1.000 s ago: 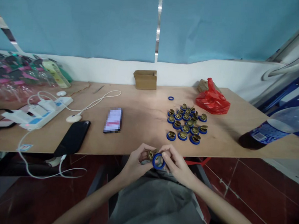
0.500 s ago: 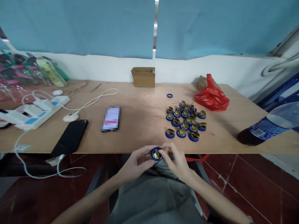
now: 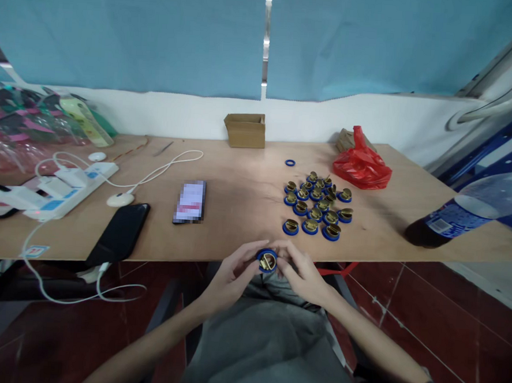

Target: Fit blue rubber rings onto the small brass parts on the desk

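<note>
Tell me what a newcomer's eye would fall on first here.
The left hand and right hand meet just off the near edge of the wooden table, pinching one brass piece with a blue ring between them. Next comes the cluster of like pieces right of centre on the table, with a red bag behind it and a bottle at the far right.

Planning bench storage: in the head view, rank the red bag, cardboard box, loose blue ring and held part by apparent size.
1. red bag
2. cardboard box
3. held part, nearer the camera, so its lead over the ring is unsure
4. loose blue ring
</note>
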Tool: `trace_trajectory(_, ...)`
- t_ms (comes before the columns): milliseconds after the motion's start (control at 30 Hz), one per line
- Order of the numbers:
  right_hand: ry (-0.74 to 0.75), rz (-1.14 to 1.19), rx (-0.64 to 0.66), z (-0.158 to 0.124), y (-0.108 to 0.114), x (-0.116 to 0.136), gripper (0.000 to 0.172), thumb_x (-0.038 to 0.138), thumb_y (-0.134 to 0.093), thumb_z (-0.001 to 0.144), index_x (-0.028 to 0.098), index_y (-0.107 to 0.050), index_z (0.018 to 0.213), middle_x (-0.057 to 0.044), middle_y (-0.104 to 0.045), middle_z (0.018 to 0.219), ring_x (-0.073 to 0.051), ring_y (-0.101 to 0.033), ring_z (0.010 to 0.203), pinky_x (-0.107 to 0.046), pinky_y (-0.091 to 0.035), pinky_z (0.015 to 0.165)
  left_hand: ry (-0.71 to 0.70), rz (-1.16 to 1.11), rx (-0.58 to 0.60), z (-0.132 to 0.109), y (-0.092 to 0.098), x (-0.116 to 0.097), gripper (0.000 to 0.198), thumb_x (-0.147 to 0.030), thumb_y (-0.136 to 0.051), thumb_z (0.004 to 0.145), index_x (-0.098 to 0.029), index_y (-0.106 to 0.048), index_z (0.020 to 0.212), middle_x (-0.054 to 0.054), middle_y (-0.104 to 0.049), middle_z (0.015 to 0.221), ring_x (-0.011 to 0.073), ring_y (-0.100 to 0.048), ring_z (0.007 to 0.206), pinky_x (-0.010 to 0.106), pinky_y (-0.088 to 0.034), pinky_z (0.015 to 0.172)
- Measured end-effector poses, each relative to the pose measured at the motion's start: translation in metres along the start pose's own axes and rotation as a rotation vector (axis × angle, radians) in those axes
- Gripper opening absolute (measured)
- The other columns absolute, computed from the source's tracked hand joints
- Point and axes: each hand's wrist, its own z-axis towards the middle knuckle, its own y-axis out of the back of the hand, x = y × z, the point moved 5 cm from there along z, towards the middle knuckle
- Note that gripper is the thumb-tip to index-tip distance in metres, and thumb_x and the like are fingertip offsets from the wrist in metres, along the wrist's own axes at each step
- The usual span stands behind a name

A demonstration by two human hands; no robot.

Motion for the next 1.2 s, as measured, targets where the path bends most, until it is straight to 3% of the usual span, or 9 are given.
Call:
trace_trajectory(167, 0.024, 0.014, -0.054, -0.001, 0.0, 0.001, 0.025, 0.025, -0.046, 0.103, 0.023, -0.058, 0.125, 0.003, -0.062, 0.074, -0.014, -0.062, 0.067, -0.026, -0.049, 0.067, 0.01, 0.01, -0.005, 0.001, 0.003, 0.004, 0.038, -0.032, -0.06, 0.098, -0.022, -0.06, 0.135, 0.011, -0.066, 0.139, 0.0255, -0.063, 0.13, 0.039, -0.052, 0.111)
trace_trajectory(333, 0.006, -0.021, -0.126, 0.0, 0.004, -0.001, 0.024, 0.024, -0.05, 0.099, 0.02, -0.064, 0.118, 0.003, -0.061, 0.072, -0.013, -0.059, 0.064, -0.025, -0.047, 0.065, 0.085, -0.089, 0.027, 0.004, 0.0, 0.008, 0.038, -0.037, -0.061, 0.097, -0.019, -0.063, 0.13, 0.011, -0.072, 0.129, 0.0258, -0.07, 0.118, 0.037, -0.061, 0.096)
trace_trajectory(600, -0.076, 0.173, -0.048, 0.002, 0.001, -0.009, 0.022, 0.028, -0.049, 0.101, 0.021, -0.063, 0.117, 0.001, -0.06, 0.075, -0.013, -0.059, 0.063, -0.025, -0.047, 0.06, 0.173, -0.097, 0.074, 0.006, 0.001, 0.01, 0.034, -0.039, -0.071, 0.091, -0.015, -0.068, 0.115, 0.007, -0.08, 0.094, 0.0175, -0.076, 0.08, 0.031, -0.063, 0.078)
trace_trajectory(733, -0.088, 0.283, 0.037, 0.001, -0.006, -0.008, 0.025, 0.026, -0.048, 0.1, 0.022, -0.057, 0.124, -0.001, -0.061, 0.085, -0.014, -0.061, 0.068, -0.027, -0.05, 0.064, 0.181, -0.145, 0.048, 0.006, 0.005, 0.015, 0.034, -0.04, -0.074, 0.088, -0.016, -0.068, 0.112, 0.006, -0.08, 0.086, 0.0186, -0.077, 0.077, 0.03, -0.064, 0.074)
trace_trajectory(1000, -0.055, 0.152, 0.015, -0.001, -0.006, -0.011, 0.029, 0.023, -0.052, 0.097, 0.023, -0.058, 0.126, 0.003, -0.052, 0.076, -0.014, -0.053, 0.066, -0.026, -0.043, 0.061, 0.204, -0.18, 0.01, 0.005, 0.006, 0.021, 0.037, -0.042, -0.078, 0.083, -0.016, -0.068, 0.108, 0.005, -0.081, 0.081, 0.0208, -0.079, 0.072, 0.032, -0.066, 0.068)
trace_trajectory(1200, -0.065, 0.196, 0.016, 0.001, -0.008, -0.013, 0.028, 0.027, -0.053, 0.098, 0.023, -0.058, 0.125, 0.002, -0.054, 0.077, -0.014, -0.056, 0.066, -0.026, -0.046, 0.062, 0.218, -0.162, -0.014, 0.006, 0.009, 0.025, 0.036, -0.042, -0.078, 0.083, -0.016, -0.068, 0.106, 0.005, -0.081, 0.077, 0.0208, -0.078, 0.067, 0.031, -0.066, 0.064)
